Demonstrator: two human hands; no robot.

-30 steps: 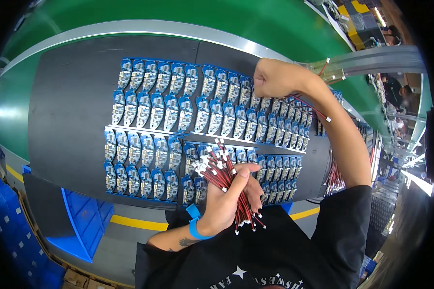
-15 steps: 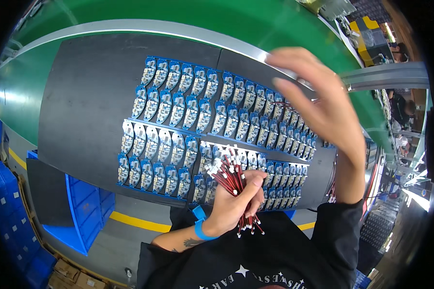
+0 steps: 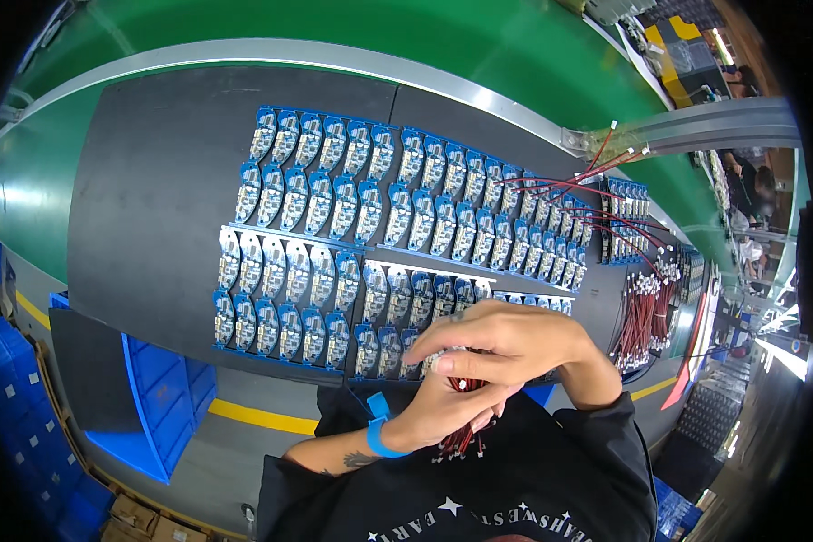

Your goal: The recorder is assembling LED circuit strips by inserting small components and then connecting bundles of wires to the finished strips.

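Note:
My left hand [image 3: 452, 408], with a blue band on its wrist, is closed around a bundle of thin red-and-black connector cables [image 3: 462, 443]. Their lower ends with small white plugs hang out under the fist. Over the top of the bundle lies my right hand [image 3: 515, 339], its fingers curled round the white plug ends and hiding most of them. Just beyond both hands, panels of blue circuit boards [image 3: 309, 194] lie in rows on a black mat [image 3: 158, 208]. Several loose cables [image 3: 565, 183] lie across the boards at the far right.
A thick heap of connector cables [image 3: 640, 316] lies at the right end of the table, near another board panel [image 3: 628, 208]. A metal rail [image 3: 723, 126] rises at the right. Blue crates [image 3: 158, 397] stand at the left, below the table edge.
My right hand has come down from above the far-right boards onto the cable bundle. The plug ends, fanned out before, are now covered. The left hand keeps its hold.

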